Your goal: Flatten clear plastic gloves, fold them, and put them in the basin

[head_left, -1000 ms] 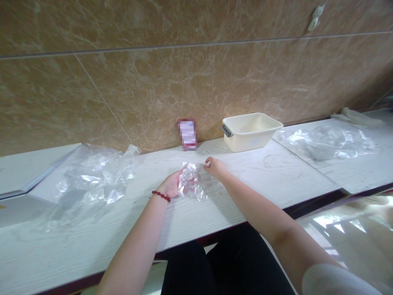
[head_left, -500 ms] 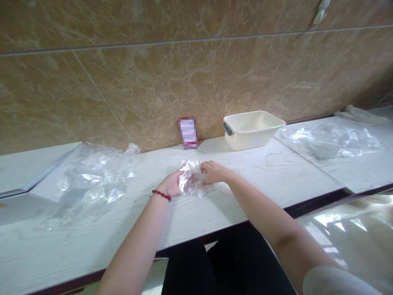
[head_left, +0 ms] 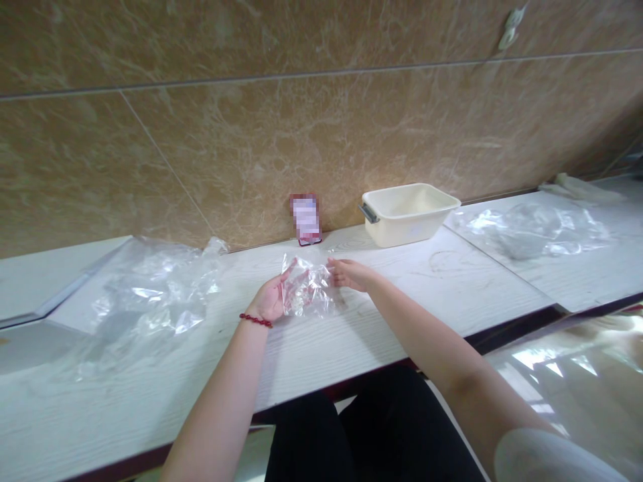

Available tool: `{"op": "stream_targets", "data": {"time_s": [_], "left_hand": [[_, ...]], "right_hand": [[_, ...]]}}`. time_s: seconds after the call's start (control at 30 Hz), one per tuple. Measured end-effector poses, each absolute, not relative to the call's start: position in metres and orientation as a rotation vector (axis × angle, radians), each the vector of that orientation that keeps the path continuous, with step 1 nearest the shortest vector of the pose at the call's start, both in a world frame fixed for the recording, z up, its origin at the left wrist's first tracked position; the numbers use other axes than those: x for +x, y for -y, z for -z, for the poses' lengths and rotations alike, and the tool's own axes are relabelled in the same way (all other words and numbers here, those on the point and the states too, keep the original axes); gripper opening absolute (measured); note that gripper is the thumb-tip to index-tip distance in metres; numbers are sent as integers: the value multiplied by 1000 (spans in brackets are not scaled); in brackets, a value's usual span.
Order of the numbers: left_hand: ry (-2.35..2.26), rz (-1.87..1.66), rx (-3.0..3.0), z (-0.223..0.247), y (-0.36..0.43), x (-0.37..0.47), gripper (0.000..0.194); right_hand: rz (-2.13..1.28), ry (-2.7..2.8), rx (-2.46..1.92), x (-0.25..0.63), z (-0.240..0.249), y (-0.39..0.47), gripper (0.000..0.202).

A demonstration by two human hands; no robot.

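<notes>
A crinkled clear plastic bag (head_left: 307, 288) is spread between my two hands, just above the white wood-grain table. My left hand (head_left: 270, 299), with a dark red bead bracelet at the wrist, grips the bag's left side, and part of its fingers shows through the film. At the right edge of the bag is my right hand (head_left: 350, 273), its fingers fairly straight and close together against the film. The right thumb is hidden. I can make out nothing inside the bag.
Behind the bag a phone (head_left: 306, 219) with a blurred screen leans on the marble wall. A cream plastic tub (head_left: 409, 227) with a grey handle stands right of it. Large clear plastic sheets (head_left: 155, 288) lie at left, and another plastic heap (head_left: 542, 231) at right.
The bag has been opened out wider and moved slightly left. My right hand's fingers, curled before, are now straighter at the bag's edge. My left hand has shifted a little left.
</notes>
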State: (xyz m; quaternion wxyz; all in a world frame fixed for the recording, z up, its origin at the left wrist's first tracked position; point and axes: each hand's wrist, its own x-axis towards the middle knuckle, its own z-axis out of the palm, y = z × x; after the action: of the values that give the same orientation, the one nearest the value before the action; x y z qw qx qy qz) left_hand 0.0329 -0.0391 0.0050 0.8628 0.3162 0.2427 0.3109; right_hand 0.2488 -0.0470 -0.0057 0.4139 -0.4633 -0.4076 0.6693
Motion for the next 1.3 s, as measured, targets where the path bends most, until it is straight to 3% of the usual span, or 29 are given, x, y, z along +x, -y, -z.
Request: {"op": "stream_targets", "data": {"time_s": [0.13,0.27,0.5,0.8,1.3], "left_hand": [[-485,-702,662,-2,36,32,44],[-540,-666,683,-1,34,32,48],[-575,-662,750,1,36,34,60],[-648,-667,733,6,32,35,40],[-788,-626,659,10,27,34,25]], "right_hand": [[-1928,1077,-1015,247,6,52,23],[-1911,1063,-1053,247,9,51,9],[-1887,1011,-1091,248,7,51,10],[-1860,971,-1116,248,6,52,16],[-1856,937,-1154,249,7,51,10]]}}
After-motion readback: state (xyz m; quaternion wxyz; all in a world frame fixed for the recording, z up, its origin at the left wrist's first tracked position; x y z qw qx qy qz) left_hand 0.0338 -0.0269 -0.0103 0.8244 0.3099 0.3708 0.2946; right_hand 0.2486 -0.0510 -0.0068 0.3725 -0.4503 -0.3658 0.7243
